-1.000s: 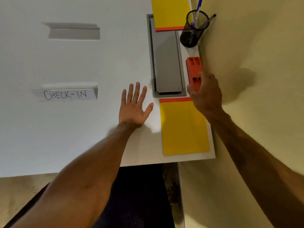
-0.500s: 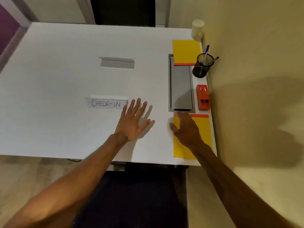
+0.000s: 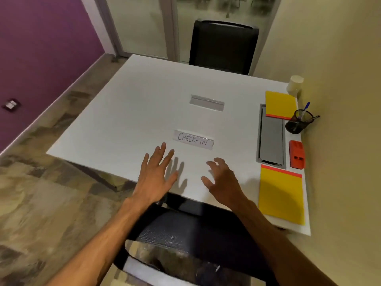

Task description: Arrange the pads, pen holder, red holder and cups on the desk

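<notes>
Along the right edge of the white desk (image 3: pixel 144 112) lie, from near to far, a yellow pad (image 3: pixel 281 195), a red holder (image 3: pixel 296 154), a black mesh pen holder (image 3: pixel 295 123) with pens, a second yellow pad (image 3: pixel 280 104) and a pale cup (image 3: pixel 295 85) at the far corner. My left hand (image 3: pixel 157 175) hovers flat with fingers spread over the desk's near edge. My right hand (image 3: pixel 221 179) is beside it, fingers loosely curled, holding nothing. Both hands are well left of the pads.
A "CHECK-IN" name card (image 3: pixel 193 139) stands mid-desk, a second card (image 3: pixel 206 102) behind it. A grey cable hatch (image 3: pixel 271 136) sits beside the red holder. A black chair (image 3: pixel 223 46) stands at the far side, another chair seat (image 3: pixel 185 228) below my arms. A wall runs along the right.
My right hand left the red holder and drew back left across the near pad to the desk's front. The view pulled back, showing the whole desk. My left hand stayed open.
</notes>
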`<control>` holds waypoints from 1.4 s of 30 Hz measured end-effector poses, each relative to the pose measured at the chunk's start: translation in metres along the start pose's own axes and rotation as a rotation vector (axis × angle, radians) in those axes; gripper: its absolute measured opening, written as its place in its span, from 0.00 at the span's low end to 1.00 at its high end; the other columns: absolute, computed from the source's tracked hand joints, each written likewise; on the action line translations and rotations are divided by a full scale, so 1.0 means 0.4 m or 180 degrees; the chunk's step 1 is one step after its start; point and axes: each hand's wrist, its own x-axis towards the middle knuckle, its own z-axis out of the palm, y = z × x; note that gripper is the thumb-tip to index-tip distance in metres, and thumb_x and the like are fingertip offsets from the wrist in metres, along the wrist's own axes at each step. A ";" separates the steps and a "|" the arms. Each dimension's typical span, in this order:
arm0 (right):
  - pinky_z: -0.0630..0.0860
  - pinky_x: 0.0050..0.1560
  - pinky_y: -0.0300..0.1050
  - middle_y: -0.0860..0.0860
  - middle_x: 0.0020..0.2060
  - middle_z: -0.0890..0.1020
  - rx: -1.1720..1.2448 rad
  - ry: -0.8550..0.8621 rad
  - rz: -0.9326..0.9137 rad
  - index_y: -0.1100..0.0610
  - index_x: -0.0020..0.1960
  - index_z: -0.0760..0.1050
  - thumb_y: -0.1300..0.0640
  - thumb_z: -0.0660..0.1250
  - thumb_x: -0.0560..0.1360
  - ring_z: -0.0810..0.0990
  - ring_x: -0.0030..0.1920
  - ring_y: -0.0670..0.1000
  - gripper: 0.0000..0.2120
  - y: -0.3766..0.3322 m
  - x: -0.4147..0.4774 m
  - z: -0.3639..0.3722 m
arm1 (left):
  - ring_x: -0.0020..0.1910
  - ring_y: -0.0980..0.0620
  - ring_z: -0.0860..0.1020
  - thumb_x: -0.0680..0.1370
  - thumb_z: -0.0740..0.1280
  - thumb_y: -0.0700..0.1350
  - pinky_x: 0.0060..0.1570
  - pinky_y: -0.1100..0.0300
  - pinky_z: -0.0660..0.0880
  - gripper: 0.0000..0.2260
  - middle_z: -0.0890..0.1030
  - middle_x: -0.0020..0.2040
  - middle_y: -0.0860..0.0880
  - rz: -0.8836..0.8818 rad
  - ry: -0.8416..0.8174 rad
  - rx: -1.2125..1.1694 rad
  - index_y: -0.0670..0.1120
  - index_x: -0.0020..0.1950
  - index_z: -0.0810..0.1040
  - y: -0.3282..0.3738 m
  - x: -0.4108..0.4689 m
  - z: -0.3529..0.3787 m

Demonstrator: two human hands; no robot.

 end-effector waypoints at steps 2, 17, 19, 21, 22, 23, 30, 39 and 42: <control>0.72 0.65 0.54 0.56 0.72 0.68 -0.0033 0.0089 -0.0197 0.56 0.71 0.71 0.48 0.65 0.77 0.75 0.66 0.58 0.25 -0.088 -0.013 0.022 | 0.81 0.52 0.43 0.82 0.56 0.61 0.79 0.46 0.43 0.30 0.42 0.82 0.52 -0.0153 0.0101 -0.0006 0.54 0.81 0.52 -0.058 -0.057 -0.054; 0.63 0.72 0.55 0.52 0.78 0.57 -0.0276 -0.0358 -0.1414 0.51 0.77 0.61 0.42 0.59 0.81 0.64 0.73 0.58 0.28 -0.739 -0.036 0.198 | 0.81 0.49 0.48 0.80 0.59 0.59 0.78 0.42 0.47 0.31 0.51 0.82 0.49 -0.0951 0.0762 -0.0032 0.52 0.81 0.57 -0.461 -0.435 -0.331; 0.65 0.72 0.55 0.53 0.78 0.57 -0.0348 -0.0433 -0.1548 0.51 0.77 0.60 0.41 0.59 0.81 0.65 0.73 0.58 0.28 -0.799 -0.025 0.218 | 0.81 0.49 0.48 0.80 0.58 0.60 0.78 0.42 0.47 0.31 0.51 0.82 0.49 -0.1083 0.0861 -0.0019 0.52 0.81 0.57 -0.501 -0.465 -0.354; 0.66 0.72 0.56 0.53 0.78 0.57 -0.0380 -0.0520 -0.1686 0.50 0.77 0.61 0.40 0.59 0.80 0.66 0.72 0.59 0.29 -0.850 -0.008 0.239 | 0.81 0.49 0.47 0.80 0.58 0.59 0.78 0.43 0.46 0.31 0.50 0.82 0.48 -0.1219 0.0939 -0.0003 0.52 0.81 0.57 -0.533 -0.492 -0.381; 0.66 0.71 0.57 0.53 0.78 0.57 -0.0393 -0.0559 -0.1855 0.50 0.77 0.61 0.40 0.59 0.80 0.66 0.72 0.59 0.28 -0.905 0.004 0.258 | 0.81 0.50 0.46 0.80 0.59 0.59 0.79 0.43 0.45 0.31 0.49 0.82 0.49 -0.1356 0.1013 -0.0005 0.52 0.81 0.56 -0.568 -0.514 -0.401; 0.66 0.71 0.57 0.53 0.78 0.58 -0.0446 -0.0607 -0.2013 0.50 0.76 0.61 0.41 0.60 0.80 0.67 0.72 0.59 0.28 -0.953 0.020 0.278 | 0.81 0.50 0.45 0.81 0.59 0.59 0.79 0.43 0.44 0.31 0.48 0.82 0.49 -0.1483 0.1080 -0.0007 0.52 0.81 0.55 -0.597 -0.538 -0.422; 0.67 0.70 0.57 0.55 0.77 0.59 -0.0699 -0.0740 -0.2392 0.51 0.77 0.61 0.42 0.61 0.80 0.66 0.72 0.60 0.29 -1.136 0.123 0.370 | 0.80 0.52 0.40 0.80 0.59 0.62 0.78 0.44 0.40 0.33 0.42 0.82 0.51 -0.1978 0.1083 -0.0005 0.55 0.82 0.49 -0.735 -0.572 -0.477; 0.69 0.69 0.59 0.54 0.75 0.64 -0.0750 -0.0957 -0.2722 0.48 0.74 0.64 0.38 0.60 0.78 0.69 0.71 0.58 0.28 -1.381 0.365 0.530 | 0.80 0.53 0.37 0.80 0.57 0.64 0.77 0.41 0.40 0.35 0.40 0.82 0.52 -0.2423 0.1124 0.0004 0.56 0.81 0.45 -1.026 -0.484 -0.547; 0.69 0.69 0.57 0.55 0.74 0.67 -0.0962 -0.0882 -0.2872 0.51 0.74 0.64 0.41 0.62 0.78 0.70 0.71 0.58 0.28 -1.470 0.464 0.575 | 0.80 0.51 0.38 0.80 0.57 0.64 0.78 0.41 0.42 0.35 0.39 0.81 0.52 -0.2599 0.1019 0.0043 0.56 0.81 0.43 -1.137 -0.422 -0.599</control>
